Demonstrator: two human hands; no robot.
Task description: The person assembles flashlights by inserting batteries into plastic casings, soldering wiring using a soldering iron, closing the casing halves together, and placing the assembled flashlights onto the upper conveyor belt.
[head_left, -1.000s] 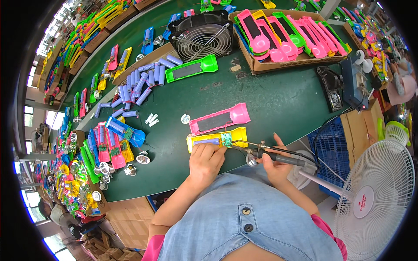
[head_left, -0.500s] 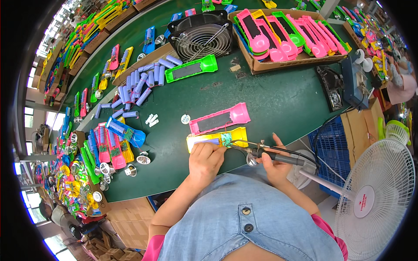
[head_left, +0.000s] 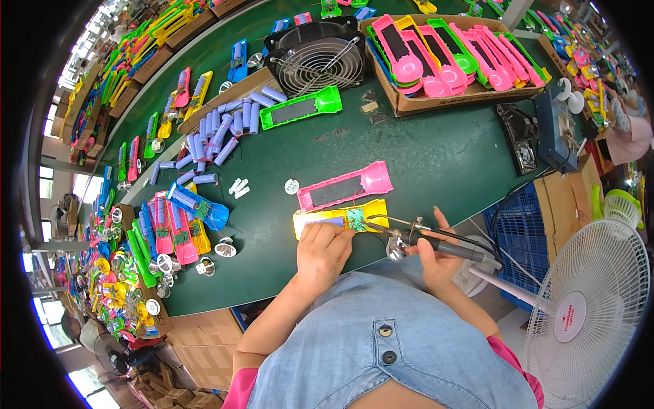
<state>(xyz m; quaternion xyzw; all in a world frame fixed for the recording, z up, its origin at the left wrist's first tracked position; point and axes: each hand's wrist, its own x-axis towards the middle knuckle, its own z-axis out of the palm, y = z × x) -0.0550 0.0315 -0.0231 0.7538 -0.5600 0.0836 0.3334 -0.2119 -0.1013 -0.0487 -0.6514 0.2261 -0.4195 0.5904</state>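
We note right hand gripping soldering iron, tip leftward by green board; yellow casing runs left-right, left hand curled at it, pinch hidden.

Decent open lane on the table between the pink casing and the cardboard box. Battery pile blocks left, soldering iron the near right.
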